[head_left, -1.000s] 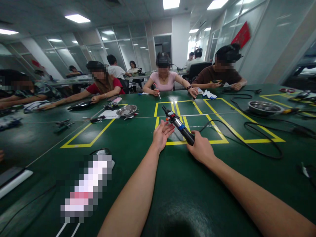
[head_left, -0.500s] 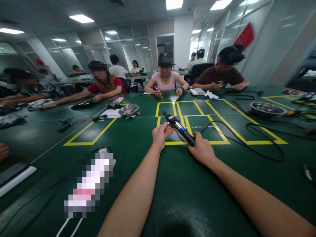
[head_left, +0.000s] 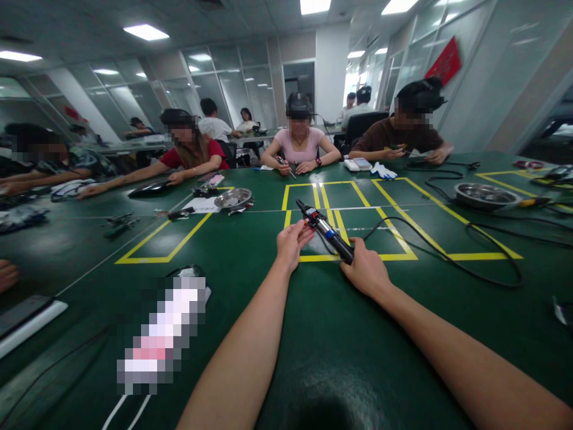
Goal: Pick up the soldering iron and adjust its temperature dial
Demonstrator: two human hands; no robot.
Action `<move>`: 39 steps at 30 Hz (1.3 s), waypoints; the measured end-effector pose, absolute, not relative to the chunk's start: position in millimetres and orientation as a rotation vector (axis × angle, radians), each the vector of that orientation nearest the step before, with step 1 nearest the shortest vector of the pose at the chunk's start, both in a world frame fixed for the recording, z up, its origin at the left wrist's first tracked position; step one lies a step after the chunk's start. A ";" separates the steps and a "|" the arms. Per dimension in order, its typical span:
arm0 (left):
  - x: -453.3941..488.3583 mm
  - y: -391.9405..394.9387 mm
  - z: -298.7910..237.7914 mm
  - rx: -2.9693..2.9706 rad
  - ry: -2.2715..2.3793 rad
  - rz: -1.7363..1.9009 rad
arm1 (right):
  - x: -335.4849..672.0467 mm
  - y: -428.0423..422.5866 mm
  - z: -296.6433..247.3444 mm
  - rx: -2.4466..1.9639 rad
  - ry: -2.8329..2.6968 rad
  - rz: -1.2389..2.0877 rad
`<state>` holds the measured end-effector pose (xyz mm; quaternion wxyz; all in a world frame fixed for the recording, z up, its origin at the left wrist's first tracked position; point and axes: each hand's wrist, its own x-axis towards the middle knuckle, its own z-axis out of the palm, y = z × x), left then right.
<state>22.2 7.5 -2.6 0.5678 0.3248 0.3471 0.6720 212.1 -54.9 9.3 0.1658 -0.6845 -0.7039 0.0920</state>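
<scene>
My right hand (head_left: 367, 267) is closed round the black grip of a corded electric screwdriver (head_left: 332, 235) with a silver barrel and a blue band. The tool slants up and to the left, over the yellow tape lines. At its front end is a dark, long, pointed part (head_left: 306, 209) with small red and white bits. My left hand (head_left: 290, 243) grips this part from the left, fingers bent and pressed together at its side. Where the tool's tip meets the part is too small to make out.
A black cable (head_left: 492, 278) loops across the green table (head_left: 250, 358) on the right. Metal bowls (head_left: 233, 199) (head_left: 487, 196) stand left and right. A blurred-out phone-like object (head_left: 165, 328) with white cords lies near left. Co-workers sit opposite; a co-worker's hand (head_left: 8, 275) shows far left.
My hands and the screwdriver have barely moved. The cable loop on the right has shifted slightly. The person opposite has brought both hands closer together.
</scene>
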 end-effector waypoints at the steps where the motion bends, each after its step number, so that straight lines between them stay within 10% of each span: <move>1: 21.9 7.6 -2.7 0.757 0.811 1.585 | 212.1 -55.0 9.8 -1.953 -2.005 0.268; 39: 21.3 12.6 -5.6 0.682 0.808 1.615 | 210.5 -55.5 11.7 -1.956 -2.035 0.271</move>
